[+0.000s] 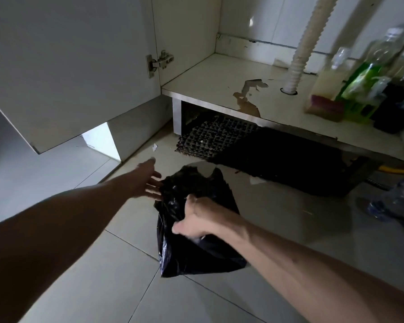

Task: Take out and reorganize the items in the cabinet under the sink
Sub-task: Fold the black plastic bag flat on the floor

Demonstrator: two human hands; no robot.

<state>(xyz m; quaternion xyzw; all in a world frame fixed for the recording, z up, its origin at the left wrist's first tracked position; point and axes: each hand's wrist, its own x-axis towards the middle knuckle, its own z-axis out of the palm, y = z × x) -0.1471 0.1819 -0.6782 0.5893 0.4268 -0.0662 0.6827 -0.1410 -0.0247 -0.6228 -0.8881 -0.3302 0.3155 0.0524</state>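
Progress looks partial: right hand (196, 220) grips a black bag (196, 229) over the floor, left hand (147, 180) spread, fingertips touching it. Beyond the hands, the cabinet shelf (219, 85) holds bottles (380, 59) far right.

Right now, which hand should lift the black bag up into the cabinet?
The right hand, probably. Its fingers already grip the black bag on the floor. The left hand is open, only touching the bag's top edge.
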